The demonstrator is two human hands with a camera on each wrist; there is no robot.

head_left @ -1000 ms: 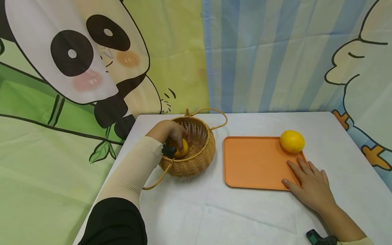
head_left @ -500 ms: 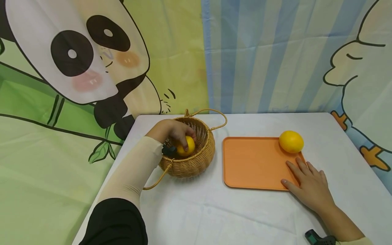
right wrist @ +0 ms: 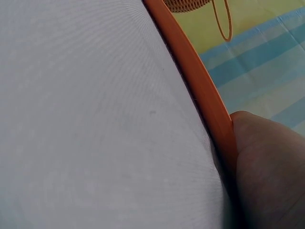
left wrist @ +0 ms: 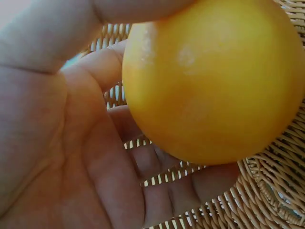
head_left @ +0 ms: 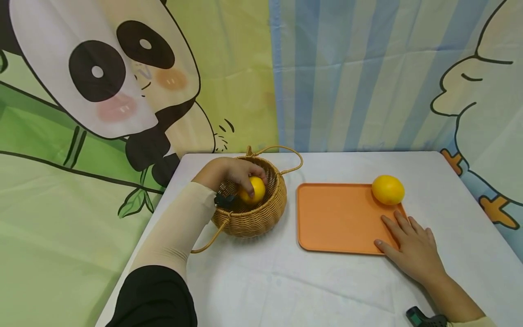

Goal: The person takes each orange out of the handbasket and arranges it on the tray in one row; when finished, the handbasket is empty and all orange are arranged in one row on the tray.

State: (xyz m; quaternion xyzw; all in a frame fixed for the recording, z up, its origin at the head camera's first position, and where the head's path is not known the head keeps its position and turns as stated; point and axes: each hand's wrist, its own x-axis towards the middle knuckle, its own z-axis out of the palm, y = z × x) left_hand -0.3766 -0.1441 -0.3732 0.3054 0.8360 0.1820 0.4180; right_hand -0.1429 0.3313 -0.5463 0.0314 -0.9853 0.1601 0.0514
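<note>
In the head view my left hand (head_left: 241, 173) reaches into a round wicker basket (head_left: 255, 222) and grips a yellow lemon-like fruit (head_left: 254, 190). The left wrist view shows this smooth fruit (left wrist: 214, 86) large, with the thumb over it and the other fingers beneath and behind it. A second yellow lemon-like fruit (head_left: 388, 190) sits at the far right corner of an orange tray (head_left: 337, 218). My right hand (head_left: 414, 250) rests spread on the tray's right edge, its thumb touching near the front rim. In the right wrist view part of that hand (right wrist: 269, 171) lies against the orange rim (right wrist: 198, 81).
A white cloth-covered table (head_left: 286, 286) bears the basket and tray. One thin basket handle (head_left: 292, 150) stretches out at the back right, another (head_left: 210, 243) at the front left. A printed curtain (head_left: 237, 68) hangs behind the table.
My left hand has moved slightly right and up within the basket, the yellow lemon-like fruit moving with it. The right hand, tray and other fruit look about the same.
</note>
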